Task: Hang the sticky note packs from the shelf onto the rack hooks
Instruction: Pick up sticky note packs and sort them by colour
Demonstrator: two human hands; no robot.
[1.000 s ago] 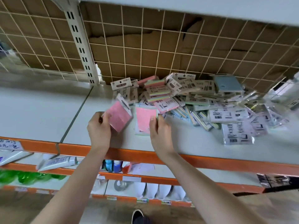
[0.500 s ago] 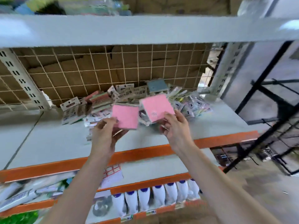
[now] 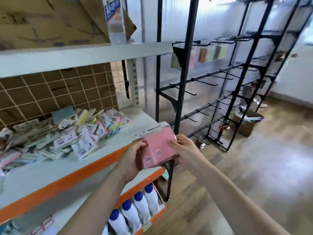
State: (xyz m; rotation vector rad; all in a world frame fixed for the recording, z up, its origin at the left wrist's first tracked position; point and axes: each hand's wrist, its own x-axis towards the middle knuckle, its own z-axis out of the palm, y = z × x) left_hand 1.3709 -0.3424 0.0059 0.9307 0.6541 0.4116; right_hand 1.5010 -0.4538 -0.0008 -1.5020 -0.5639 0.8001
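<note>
Two pink sticky note packs (image 3: 158,150) sit side by side in front of me, past the shelf's right end. My left hand (image 3: 135,152) grips the left pack from its left side. My right hand (image 3: 182,149) holds the right pack, fingers lying across its face. A heap of sticky note packs (image 3: 67,134) covers the grey shelf (image 3: 50,170). The black rack (image 3: 211,82) with bare hooks stands to the right; a few coloured packs (image 3: 212,53) hang on its top row.
An orange rail (image 3: 76,177) edges the shelf. White bottles with blue caps (image 3: 135,211) stand on the shelf below. A cardboard box (image 3: 245,124) lies on the floor behind the rack. Cartons (image 3: 50,21) fill the upper shelf. Wood-look floor stretches out at the right.
Both hands lifted a pink pack each from the heap and brought them together. The view swung right, from the shelf toward the black rack.
</note>
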